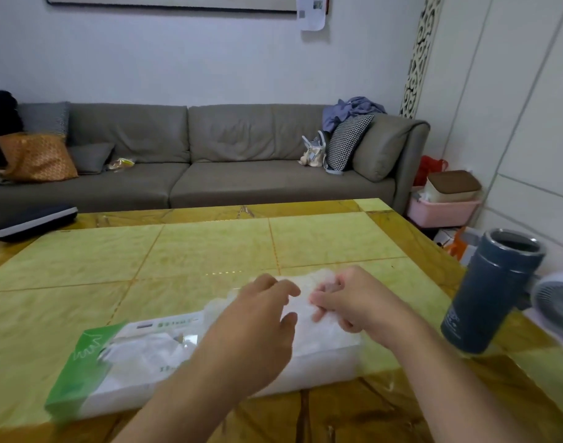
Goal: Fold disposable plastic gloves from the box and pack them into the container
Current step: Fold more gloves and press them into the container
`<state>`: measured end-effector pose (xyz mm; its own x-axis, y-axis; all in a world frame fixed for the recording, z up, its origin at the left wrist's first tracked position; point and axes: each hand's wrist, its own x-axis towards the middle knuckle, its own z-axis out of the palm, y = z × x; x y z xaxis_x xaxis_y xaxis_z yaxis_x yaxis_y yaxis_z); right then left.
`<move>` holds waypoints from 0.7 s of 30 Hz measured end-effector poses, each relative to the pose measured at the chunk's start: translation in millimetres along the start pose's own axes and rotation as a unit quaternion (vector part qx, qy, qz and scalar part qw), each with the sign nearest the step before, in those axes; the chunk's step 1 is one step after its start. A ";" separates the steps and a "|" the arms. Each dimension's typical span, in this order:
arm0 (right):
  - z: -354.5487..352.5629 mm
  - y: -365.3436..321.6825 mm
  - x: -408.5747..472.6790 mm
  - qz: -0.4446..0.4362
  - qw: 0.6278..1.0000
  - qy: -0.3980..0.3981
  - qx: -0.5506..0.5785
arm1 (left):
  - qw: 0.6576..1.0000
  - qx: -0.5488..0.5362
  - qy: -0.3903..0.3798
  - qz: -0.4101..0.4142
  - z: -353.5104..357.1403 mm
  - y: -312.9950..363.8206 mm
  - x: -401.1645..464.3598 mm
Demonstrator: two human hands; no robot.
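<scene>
A flat white and green glove box (120, 362) lies on the yellow-green table (209, 247), its torn top showing clear plastic inside. A thin, see-through plastic glove (302, 303) lies crumpled over the box's right end. My left hand (257, 321) hovers over the glove with fingers bent, fingertips at its edge. My right hand (347, 298) pinches the glove between thumb and fingers. A dark blue cylindrical container (487, 292), open at the top, stands at the table's right edge.
A dark flat case (34, 222) lies at the table's far left corner. A grey sofa (209, 155) runs behind the table. A small white fan (558, 302) and pink bins (443, 209) sit on the floor at right.
</scene>
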<state>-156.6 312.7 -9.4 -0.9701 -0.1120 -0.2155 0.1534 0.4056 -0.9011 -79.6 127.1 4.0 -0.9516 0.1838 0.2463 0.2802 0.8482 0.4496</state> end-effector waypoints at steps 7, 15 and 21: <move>-3.8 8.7 12.6 -0.048 0.973 0.092 -0.205 | 0.978 0.060 -0.179 -0.086 34.0 -12.8 26.4; 2.6 11.6 12.1 -0.041 0.904 0.196 -0.378 | 0.958 0.139 -0.206 -0.144 34.7 -11.1 37.8; 12.2 -13.1 -9.9 -0.084 0.876 0.210 -0.427 | 0.951 0.113 -0.231 -0.172 40.3 -15.8 43.4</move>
<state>-146.7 297.5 -0.1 -0.9765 0.0359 0.2126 -0.0208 0.9657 -0.2590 -130.4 141.7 -27.0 -0.9507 0.0302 -0.3087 -0.0426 0.9730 0.2266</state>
